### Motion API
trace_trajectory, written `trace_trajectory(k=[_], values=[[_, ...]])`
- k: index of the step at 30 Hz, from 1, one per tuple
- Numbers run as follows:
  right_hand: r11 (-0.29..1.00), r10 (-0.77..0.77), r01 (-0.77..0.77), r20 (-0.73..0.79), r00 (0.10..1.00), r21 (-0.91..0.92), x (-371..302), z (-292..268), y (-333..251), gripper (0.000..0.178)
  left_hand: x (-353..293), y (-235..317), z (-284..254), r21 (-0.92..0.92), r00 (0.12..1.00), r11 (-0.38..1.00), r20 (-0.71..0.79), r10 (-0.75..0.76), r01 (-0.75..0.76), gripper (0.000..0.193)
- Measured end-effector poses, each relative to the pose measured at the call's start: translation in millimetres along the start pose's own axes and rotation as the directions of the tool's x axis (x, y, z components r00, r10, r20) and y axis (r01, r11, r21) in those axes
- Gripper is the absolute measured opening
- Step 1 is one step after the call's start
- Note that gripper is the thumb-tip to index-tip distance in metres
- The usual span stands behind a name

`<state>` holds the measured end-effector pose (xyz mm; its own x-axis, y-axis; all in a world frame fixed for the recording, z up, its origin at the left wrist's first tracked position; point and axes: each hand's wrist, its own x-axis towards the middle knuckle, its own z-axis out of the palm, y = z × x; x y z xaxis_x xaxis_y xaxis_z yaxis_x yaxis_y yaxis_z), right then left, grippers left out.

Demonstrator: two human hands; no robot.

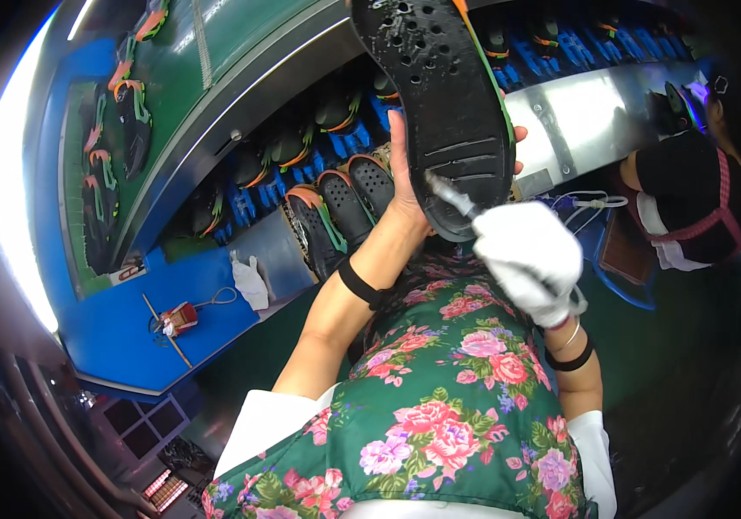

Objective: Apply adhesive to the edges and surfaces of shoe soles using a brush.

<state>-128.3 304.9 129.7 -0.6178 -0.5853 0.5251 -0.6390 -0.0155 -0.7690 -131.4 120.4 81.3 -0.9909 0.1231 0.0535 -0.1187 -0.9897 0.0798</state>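
Note:
My bare left hand (405,186) grips a black shoe (461,112) from beneath. Its thumb lies along one edge and fingertips show past the other. The shoe's flat face is turned up, with round holes toward the far end and ridges near the close end. Wet-looking shine covers part of the holed area. In a white glove, my right hand (530,255) is closed round a small brush (453,195). The brush's pale, blurred tip lies over the near end of the shoe; whether it touches, I cannot tell. Black shoes with holes (336,203) stand in a row beyond my left forearm.
A rack with shoes on blue supports (293,147) runs behind. More shoes lie on the green conveyor (185,78) at left. A blue table (146,320) bears a small red-and-white container and a white glove (250,281). Another person (690,199) works at right.

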Motion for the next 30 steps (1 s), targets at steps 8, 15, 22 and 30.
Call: trace_trajectory(k=[8, 15, 22, 30], values=[[0.959, 0.282, -0.277, -0.084, 0.956, 0.063, -17.5, -2.5, 1.3, 0.017, 3.1, 3.3, -1.8, 0.185, 0.972, 0.955, -0.07, -0.224, 0.234, 0.098], [0.908, 0.275, -0.269, 0.029, 0.961, 0.322, -22.2, -1.4, -0.6, 0.015, -0.6, 6.7, -9.9, 0.106, 0.927, 0.922, -0.086, -0.366, 0.373, 0.087], [0.998, 0.034, -0.03, 0.069, 0.997, -0.054, -5.7, 13.0, -18.0, 0.017, 2.4, 18.4, -5.0, 0.082, 0.918, 0.921, -0.153, -0.366, 0.381, 0.083], [0.995, 0.093, -0.092, -0.041, 0.995, 0.028, -6.0, 6.5, -3.7, 0.018, 3.4, 29.2, -24.5, -0.203, 0.915, 0.894, 0.024, -0.403, 0.399, 0.056]])
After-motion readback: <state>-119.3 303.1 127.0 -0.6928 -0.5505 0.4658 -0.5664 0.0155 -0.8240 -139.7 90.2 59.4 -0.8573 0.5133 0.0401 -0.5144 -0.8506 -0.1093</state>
